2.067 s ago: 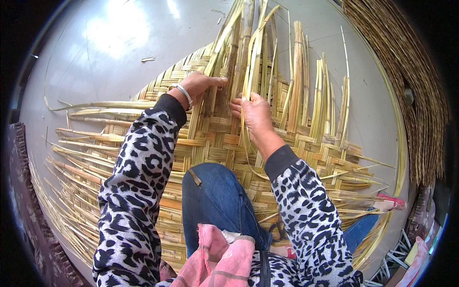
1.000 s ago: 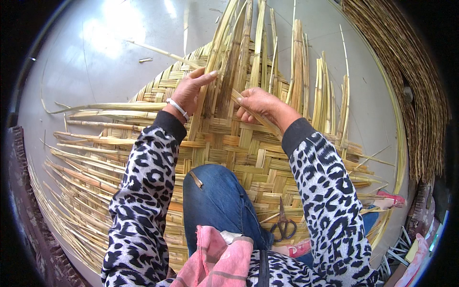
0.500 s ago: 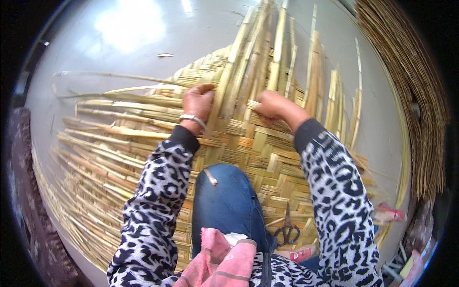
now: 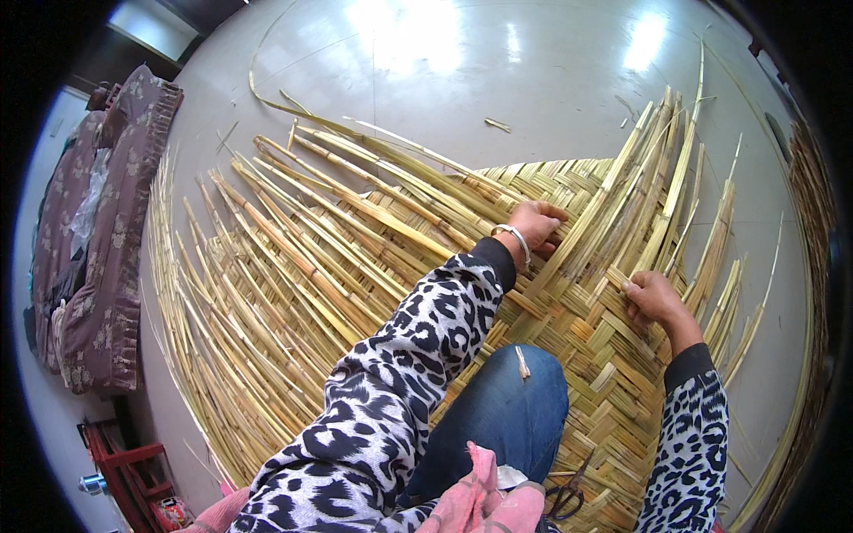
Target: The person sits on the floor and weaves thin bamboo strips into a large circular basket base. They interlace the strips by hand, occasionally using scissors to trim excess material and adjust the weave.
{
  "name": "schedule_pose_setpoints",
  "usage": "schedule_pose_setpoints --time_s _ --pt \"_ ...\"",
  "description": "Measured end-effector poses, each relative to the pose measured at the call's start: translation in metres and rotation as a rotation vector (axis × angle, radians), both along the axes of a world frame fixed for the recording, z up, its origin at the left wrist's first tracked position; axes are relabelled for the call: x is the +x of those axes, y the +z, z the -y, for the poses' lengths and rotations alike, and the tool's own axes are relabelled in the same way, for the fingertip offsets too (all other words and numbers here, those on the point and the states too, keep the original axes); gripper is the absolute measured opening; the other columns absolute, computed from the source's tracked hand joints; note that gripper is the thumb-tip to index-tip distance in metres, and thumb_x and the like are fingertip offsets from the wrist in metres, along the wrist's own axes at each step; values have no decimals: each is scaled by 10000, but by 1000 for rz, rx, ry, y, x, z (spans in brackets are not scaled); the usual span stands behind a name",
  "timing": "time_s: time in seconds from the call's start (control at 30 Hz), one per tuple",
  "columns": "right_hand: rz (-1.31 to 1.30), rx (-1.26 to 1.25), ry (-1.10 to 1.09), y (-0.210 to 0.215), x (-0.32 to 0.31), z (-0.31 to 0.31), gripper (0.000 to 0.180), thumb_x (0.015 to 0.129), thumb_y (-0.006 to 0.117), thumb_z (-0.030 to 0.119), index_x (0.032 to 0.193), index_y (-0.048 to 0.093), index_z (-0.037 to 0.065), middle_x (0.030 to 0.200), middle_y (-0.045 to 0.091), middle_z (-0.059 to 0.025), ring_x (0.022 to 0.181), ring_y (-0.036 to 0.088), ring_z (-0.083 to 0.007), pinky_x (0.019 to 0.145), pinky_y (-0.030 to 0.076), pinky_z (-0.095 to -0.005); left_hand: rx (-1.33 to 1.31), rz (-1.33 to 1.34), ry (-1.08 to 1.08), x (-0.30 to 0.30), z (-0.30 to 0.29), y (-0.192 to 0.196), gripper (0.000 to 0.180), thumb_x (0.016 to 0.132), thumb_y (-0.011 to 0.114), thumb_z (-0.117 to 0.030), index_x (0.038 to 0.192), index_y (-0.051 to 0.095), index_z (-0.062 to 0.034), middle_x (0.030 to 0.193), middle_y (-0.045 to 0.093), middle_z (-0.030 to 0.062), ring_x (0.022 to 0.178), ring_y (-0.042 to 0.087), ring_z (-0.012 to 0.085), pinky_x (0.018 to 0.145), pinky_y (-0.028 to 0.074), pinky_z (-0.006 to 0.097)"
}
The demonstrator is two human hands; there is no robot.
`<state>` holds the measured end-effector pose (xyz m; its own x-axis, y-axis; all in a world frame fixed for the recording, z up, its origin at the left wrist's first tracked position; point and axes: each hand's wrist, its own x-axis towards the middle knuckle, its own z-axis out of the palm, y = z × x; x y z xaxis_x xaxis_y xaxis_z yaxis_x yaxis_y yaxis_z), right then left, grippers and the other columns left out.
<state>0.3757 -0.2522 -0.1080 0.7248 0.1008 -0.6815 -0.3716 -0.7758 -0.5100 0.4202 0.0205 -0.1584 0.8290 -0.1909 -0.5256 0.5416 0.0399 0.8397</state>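
Observation:
A partly woven mat of flat, yellow-green reed strips lies beneath me, its weave slanting in a herringbone pattern. Long unwoven strips fan out to the left, and another bundle points away at the far right. My left hand is closed at the base of that bundle, fingers curled down; whatever they hold is hidden. Lower and to the right, my right hand pinches the end of a short reed strip rising from the weave. My knee in blue jeans presses on the mat.
Black-handled scissors lie on the mat beside my knee. A brown patterned cover drapes furniture at the left, above a red wooden stool. Stacked dark reeds line the right edge. A scrap rests on the grey floor.
My view has swung leftward, so hands and mat appear farther right, and the draped furniture shows. Both hands stay at the same part of the weave, the right still pinching a strip.

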Motion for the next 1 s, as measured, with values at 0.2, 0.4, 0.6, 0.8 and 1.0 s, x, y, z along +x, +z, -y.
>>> schedule_pose_setpoints --time_s 0.2,0.4,0.6,0.8,1.0 --pt "276 -232 275 -7 1 11 334 848 579 326 760 694 25 725 669 -178 731 660 -343 723 512 -457 140 106 31 -7 3 -1 250 943 564 -126 1167 641 -47 894 643 76 738 615 177 626 553 330" --pt "277 -356 347 -10 -1 0 313 897 581 298 1126 689 115 1140 670 -146 1072 622 -348 886 514 -467 352 329 36 -14 11 12 255 932 603 -157 1144 650 -24 822 677 75 634 640 131 531 517 270" --pt "249 -286 280 0 -8 1 302 881 597 275 1124 690 122 1138 673 -143 1073 626 -344 896 511 -451 925 795 -340 -41 44 56 338 921 608 -256 1221 628 -101 731 690 156 677 674 350 655 544 431" --pt "311 -268 254 -2 -16 10 281 803 644 205 1037 697 58 1025 678 -212 976 637 -386 831 506 -446 702 1030 -851 -36 118 39 450 815 673 -67 1254 578 -56 1164 617 190 991 621 381 865 503 423" --pt "367 -246 255 18 -34 28 269 802 598 120 1053 680 70 1045 682 -184 990 644 -368 834 514 -455 752 833 -938 -18 128 27 225 812 741 -234 897 721 -26 840 679 171 742 664 298 687 517 380"
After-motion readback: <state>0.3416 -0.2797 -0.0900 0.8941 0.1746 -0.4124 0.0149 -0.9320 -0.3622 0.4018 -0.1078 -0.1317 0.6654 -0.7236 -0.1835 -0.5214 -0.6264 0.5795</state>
